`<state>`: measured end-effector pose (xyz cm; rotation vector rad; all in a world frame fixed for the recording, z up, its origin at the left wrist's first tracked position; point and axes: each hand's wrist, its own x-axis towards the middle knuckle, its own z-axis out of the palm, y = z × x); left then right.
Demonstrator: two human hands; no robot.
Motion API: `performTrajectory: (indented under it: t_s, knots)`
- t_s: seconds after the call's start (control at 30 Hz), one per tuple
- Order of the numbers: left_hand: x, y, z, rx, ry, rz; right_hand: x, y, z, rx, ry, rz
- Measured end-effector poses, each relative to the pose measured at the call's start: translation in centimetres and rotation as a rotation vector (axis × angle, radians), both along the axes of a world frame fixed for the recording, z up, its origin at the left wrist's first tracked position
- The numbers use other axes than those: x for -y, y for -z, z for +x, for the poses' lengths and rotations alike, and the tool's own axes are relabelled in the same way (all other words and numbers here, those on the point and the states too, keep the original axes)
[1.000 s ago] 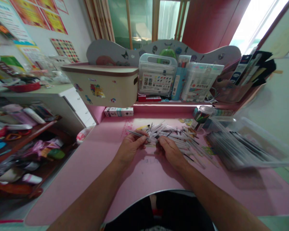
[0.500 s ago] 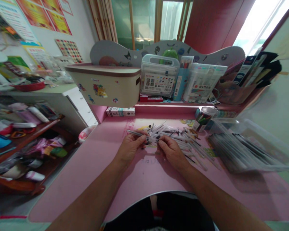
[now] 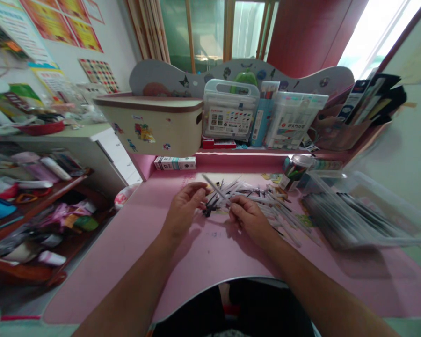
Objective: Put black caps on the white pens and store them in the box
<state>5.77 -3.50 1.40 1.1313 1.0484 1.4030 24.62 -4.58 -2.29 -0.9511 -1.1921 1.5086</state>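
Observation:
My right hand [image 3: 247, 215] pinches a slim, pale pen [image 3: 214, 188], which slants up and to the left from the fingertips. Facing it, my left hand [image 3: 185, 206] has its fingers loosely curled and apart from the thumb, and I see no pen in it. Small black pieces [image 3: 208, 211], like pen caps, show just beyond the left fingertips; whether they touch is unclear. Behind and to the right of both hands spreads a loose pile of clear and black pen parts [image 3: 279, 208] on the pink desk [image 3: 210, 260].
A clear plastic box [image 3: 382, 238] with rows of dark pens stands at right. Behind it are a drink can [image 3: 296, 171] and a shelf bearing a cream bin [image 3: 154, 128], marker cases [image 3: 296, 121] and a pen holder [image 3: 340, 133]. A small carton [image 3: 175, 163] lies under the shelf.
The pen that lay in my left fingers now slants from my right hand. My left hand has drawn slightly left and loosened, and the hands are farther apart.

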Motion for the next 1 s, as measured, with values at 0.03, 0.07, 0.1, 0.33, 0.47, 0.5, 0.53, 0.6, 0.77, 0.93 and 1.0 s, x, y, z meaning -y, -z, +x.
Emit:
performTrajectory:
  t_s: [0.03,0.07,0.1,0.33,0.47,0.5,0.53,0.6,0.77,0.93,1.0]
  knots:
    - [-0.2,-0.2,-0.3,0.025,-0.100,0.029,0.0,-0.1,0.0,-0.066,0.034,-0.036]
    - [-0.3,-0.3,-0.6,0.045,-0.199,0.049,0.1,-0.3,0.0,-0.125,0.068,-0.065]
    - [-0.5,-0.4,-0.9,0.057,-0.291,0.064,0.1,-0.5,0.1,-0.172,0.101,-0.085]
    - [-1.0,0.3,-1.5,-0.178,-0.430,0.138,0.3,-0.7,0.6,-0.317,0.042,-0.094]
    - [-1.3,0.5,-2.4,-0.598,-0.358,0.178,0.5,-0.5,0.5,-0.363,0.038,-0.097]
    - [-1.5,0.5,-2.7,-0.730,-0.317,0.162,0.5,-0.5,0.4,-0.356,0.028,-0.104]
    - [-1.6,0.5,-3.0,-0.864,-0.252,0.131,0.5,-0.5,0.4,-0.348,0.019,-0.112]
    - [-1.9,0.5,-3.5,-1.089,-0.110,0.062,0.5,-0.5,0.4,-0.335,0.024,-0.126]
    - [-2.0,1.6,-3.6,-1.349,-0.014,0.042,0.2,-0.5,0.5,-0.240,0.043,-0.116]
    - [-1.9,2.4,-3.3,-1.357,-0.028,0.058,0.4,-1.2,0.2,-0.128,0.000,-0.063]
    - [-2.0,2.2,-3.3,-1.312,-0.053,0.047,0.6,-1.5,0.1,-0.098,-0.035,-0.042]
